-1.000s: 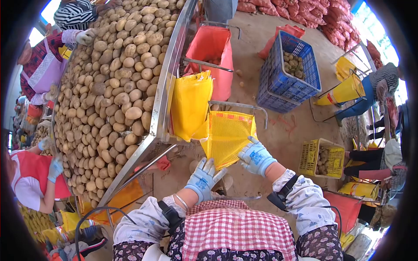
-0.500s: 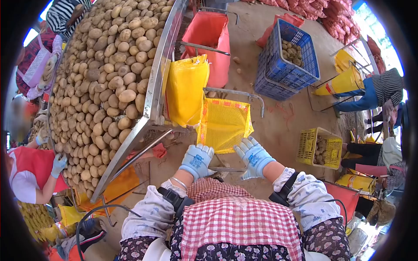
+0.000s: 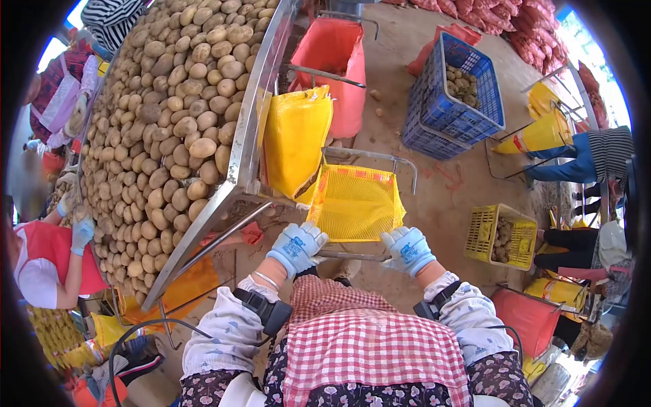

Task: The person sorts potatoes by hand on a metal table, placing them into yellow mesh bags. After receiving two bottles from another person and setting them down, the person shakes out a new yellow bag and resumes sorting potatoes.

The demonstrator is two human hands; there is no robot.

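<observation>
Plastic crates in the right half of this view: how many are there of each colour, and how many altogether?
Blue crates: 2, one stacked on the other
Yellow crate: 1, standing apart from the stack
Total: 3

The person wears a red-and-white checked apron (image 3: 376,342), with a dark garment (image 3: 500,381) patterned in pale pinkish flowers showing beneath and to either side of it. Beyond the apron's top edge, the left hand (image 3: 296,247) and right hand (image 3: 409,251) wear light-blue gloves printed in darker blue on the backs, with a thin silvery bangle (image 3: 266,280) on the left wrist. Flanking the apron are whitish sleeve covers (image 3: 220,334) with blue-grey marks, black straps bearing black units (image 3: 272,315), and thin dark cables (image 3: 146,324).
</observation>
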